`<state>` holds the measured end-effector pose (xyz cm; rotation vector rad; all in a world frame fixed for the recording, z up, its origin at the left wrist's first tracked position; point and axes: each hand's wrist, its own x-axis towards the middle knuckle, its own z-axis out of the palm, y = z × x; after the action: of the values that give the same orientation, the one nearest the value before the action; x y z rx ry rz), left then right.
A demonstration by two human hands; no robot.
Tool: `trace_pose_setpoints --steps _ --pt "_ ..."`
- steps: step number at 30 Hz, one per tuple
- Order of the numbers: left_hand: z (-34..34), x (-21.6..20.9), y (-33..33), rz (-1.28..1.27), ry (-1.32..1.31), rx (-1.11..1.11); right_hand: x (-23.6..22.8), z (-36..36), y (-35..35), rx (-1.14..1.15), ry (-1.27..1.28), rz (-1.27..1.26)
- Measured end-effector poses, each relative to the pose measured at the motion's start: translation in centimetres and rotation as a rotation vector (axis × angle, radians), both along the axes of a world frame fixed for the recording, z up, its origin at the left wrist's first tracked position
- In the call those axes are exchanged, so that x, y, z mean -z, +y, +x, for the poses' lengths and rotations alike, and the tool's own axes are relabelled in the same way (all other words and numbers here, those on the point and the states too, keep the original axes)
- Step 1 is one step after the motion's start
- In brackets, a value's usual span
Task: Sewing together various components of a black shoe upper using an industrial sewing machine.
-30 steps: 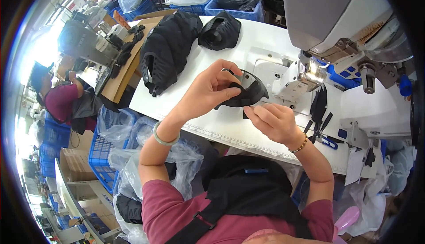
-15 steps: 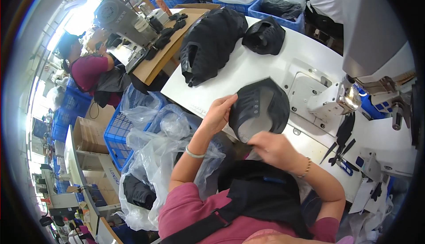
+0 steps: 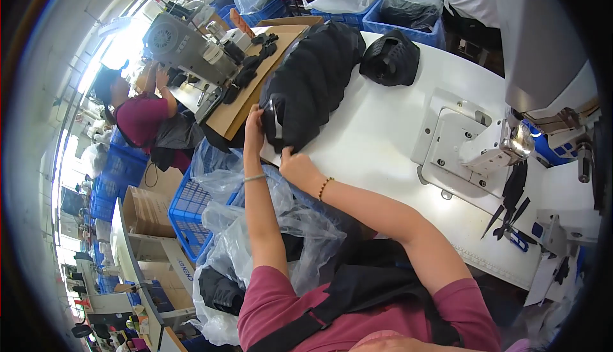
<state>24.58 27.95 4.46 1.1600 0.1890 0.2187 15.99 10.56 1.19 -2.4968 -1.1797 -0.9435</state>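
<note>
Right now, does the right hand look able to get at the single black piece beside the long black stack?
Probably yes: from the right hand, open white tabletop leads to the single black piece, though the fingers, at the long black stack, may first need to let go.

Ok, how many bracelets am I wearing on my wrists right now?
2: a pale bangle on your left wrist and a beaded bracelet on your right wrist. Both wrists are in view.
</note>
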Motion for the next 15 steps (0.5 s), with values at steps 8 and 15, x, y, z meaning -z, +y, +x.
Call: trace_pose_setpoints --steps 8,15 --pt "1.3 -9.8 -17.5 1.043 -0.659 -0.202 1.9 2.5 -3.6 0.070 0.054 0.112" --pt "9.5 -4.9 -31.2 1.528 -0.700 -0.098 -0.6 -4.6 -12.3 -0.155 0.130 -0.052"
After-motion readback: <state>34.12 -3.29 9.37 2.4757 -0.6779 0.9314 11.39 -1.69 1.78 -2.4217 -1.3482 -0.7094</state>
